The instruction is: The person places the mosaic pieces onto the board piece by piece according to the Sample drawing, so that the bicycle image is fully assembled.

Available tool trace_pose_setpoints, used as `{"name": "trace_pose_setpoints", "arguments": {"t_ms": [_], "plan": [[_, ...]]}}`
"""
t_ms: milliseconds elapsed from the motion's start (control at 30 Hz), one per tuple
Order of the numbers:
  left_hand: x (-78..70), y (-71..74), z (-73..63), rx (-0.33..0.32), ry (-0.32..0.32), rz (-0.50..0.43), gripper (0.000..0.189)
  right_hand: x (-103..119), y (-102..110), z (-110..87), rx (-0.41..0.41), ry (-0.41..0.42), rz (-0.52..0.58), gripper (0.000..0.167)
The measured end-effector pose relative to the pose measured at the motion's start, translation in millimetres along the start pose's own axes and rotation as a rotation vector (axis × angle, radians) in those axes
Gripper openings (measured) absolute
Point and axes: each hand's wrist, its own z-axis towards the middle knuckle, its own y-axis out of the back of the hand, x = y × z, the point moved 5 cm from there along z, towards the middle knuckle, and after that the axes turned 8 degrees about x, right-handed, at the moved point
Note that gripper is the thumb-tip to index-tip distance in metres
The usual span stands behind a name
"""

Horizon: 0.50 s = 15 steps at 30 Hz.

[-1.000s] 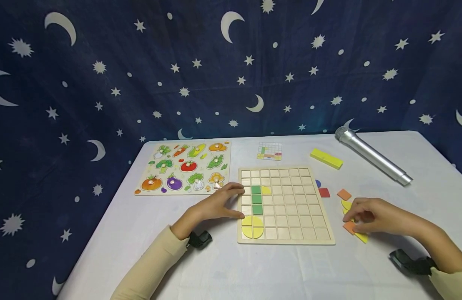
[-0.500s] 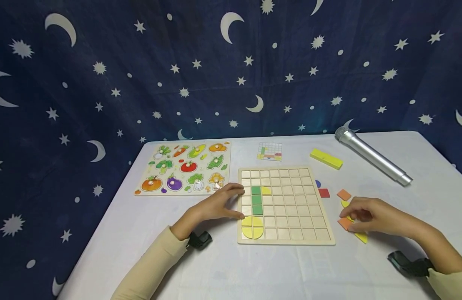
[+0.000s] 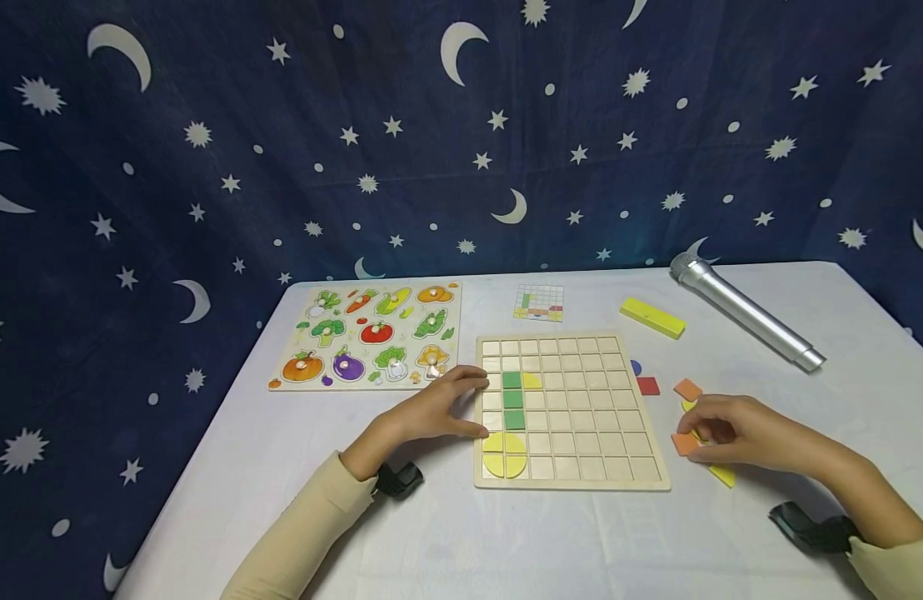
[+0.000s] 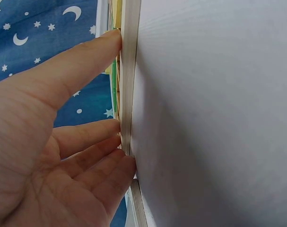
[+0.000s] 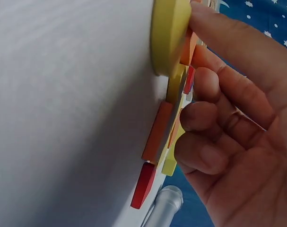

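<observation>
A wooden grid board (image 3: 581,412) lies mid-table with three green squares (image 3: 513,399), a yellow square (image 3: 532,381) and four-part yellow disc (image 3: 504,454) on it. At its left edge rests my left hand (image 3: 431,410), thumb and fingers spread along the rim and loosely bent. My right hand (image 3: 746,429) pinches an orange square tile (image 3: 685,443) between thumb and index finger, right of the board. Under and beside that hand are yellow pieces (image 3: 722,475), partly hidden. Another orange tile (image 3: 688,389), a red square (image 3: 648,386) and a blue piece (image 3: 636,367) lie farther back.
Behind the board is a small pattern card (image 3: 539,302). A vegetable peg puzzle (image 3: 371,333) lies at the back left. At the back right are a yellow box (image 3: 652,318) and a silver microphone (image 3: 746,310). A dark star-print curtain (image 3: 401,183) hangs behind the table.
My right hand has moved slightly left with the orange tile, drawing it off the yellow pieces towards the board. My left hand has stayed at the board's edge.
</observation>
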Motion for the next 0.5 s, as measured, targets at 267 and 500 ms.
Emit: {"name": "trace_pose_setpoints", "arguments": {"t_ms": [267,500], "plan": [[-1.8,0.2,-0.5,-0.005,-0.01,0.005,0.072,5,0,3.8,0.038,-0.085,-0.029,0.023],[-1.3,0.3,-1.2,-0.007,-0.011,0.011,0.072,13,7,7.9,0.011,-0.071,-0.066,0.023]]}}
